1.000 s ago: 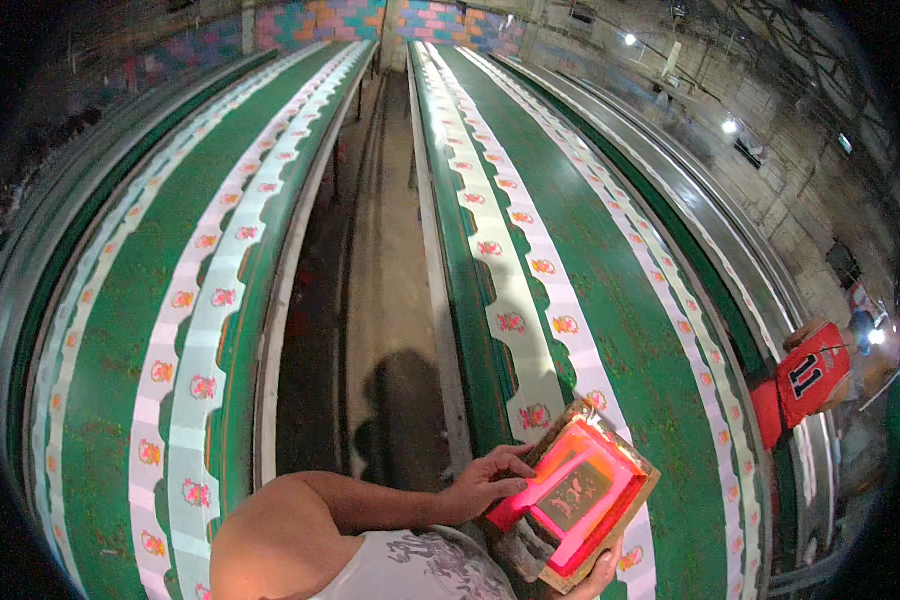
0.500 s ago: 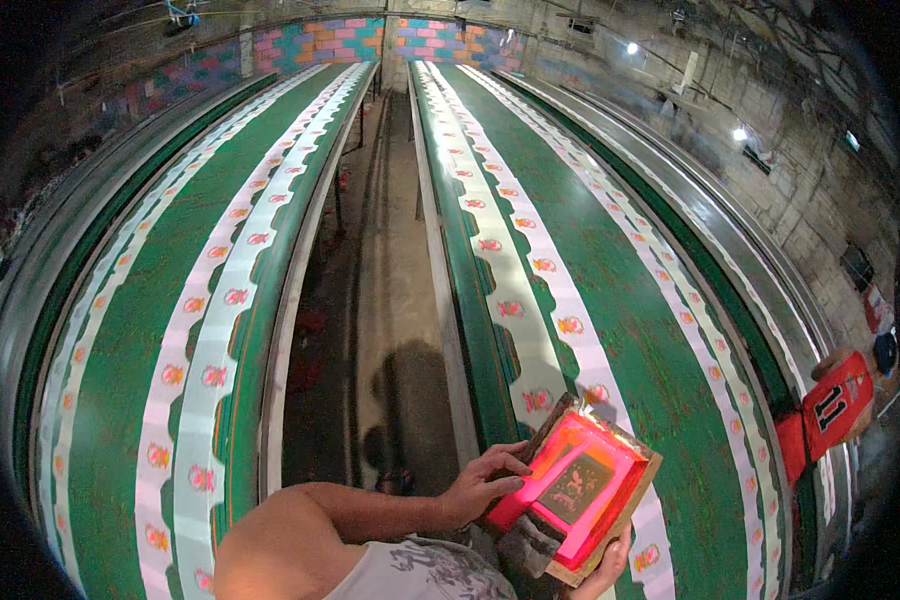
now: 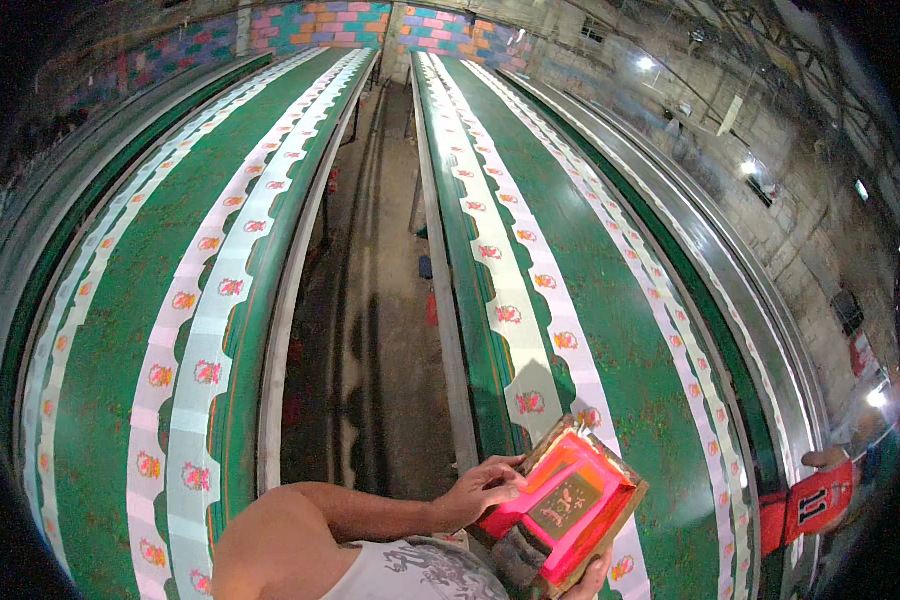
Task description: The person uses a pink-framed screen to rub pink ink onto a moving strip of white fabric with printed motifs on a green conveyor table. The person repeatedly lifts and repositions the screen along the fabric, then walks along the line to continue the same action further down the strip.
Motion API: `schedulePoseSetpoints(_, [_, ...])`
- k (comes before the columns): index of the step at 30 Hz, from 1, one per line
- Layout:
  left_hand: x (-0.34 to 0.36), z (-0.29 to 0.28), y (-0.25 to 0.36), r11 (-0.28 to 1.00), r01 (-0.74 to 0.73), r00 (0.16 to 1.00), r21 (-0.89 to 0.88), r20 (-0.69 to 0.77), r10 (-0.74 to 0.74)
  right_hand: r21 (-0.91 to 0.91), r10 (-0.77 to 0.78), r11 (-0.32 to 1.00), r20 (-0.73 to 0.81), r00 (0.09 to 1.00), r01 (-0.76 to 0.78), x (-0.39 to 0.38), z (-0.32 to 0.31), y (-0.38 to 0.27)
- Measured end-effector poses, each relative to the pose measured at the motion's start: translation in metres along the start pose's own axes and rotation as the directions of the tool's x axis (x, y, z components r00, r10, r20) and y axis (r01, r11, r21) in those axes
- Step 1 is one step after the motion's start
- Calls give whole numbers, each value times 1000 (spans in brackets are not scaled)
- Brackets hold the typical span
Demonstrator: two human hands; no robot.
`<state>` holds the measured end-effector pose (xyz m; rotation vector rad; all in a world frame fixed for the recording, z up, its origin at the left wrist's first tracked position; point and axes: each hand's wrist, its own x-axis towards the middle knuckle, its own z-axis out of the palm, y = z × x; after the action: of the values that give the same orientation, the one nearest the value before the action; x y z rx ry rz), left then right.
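Screen (image 3: pixel 570 503), near right: right hand (image 3: pixel 592 579) closed on near edge; left hand (image 3: pixel 482 492) half-curled at left edge, hold unclear. Strips (image 3: pixel 198 428), left and right: motifs printed; remainder unclear.

Two hands (image 3: pixel 473 494); one framed screen (image 3: pixel 567 503); one numbered red jersey (image 3: pixel 836 489).

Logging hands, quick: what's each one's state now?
Left hand: loosely curled at the left edge of the printing screen; grip unclear.
Right hand: closed, holding the printing screen's right side.
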<state>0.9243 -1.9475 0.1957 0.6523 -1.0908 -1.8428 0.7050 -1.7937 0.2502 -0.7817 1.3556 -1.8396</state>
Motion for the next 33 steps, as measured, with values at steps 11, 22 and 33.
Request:
schedulePoseSetpoints(11, [45, -51, 36, 912, -146, 980, 384, -70, 186, -42, 27, 999, 23, 999, -26, 79, 30, 62])
schedulePoseSetpoints(22, [170, -165, 88, 968, -187, 978, 167, -65, 200, -15, 103, 995, 51, 993, -102, 180, 187, 69])
schedulePoseSetpoints(33, [289, -307, 193, 988, -106, 994, 111, 34, 103, 10, 8, 1000, -25, 1000, -7, 247, 384, 87])
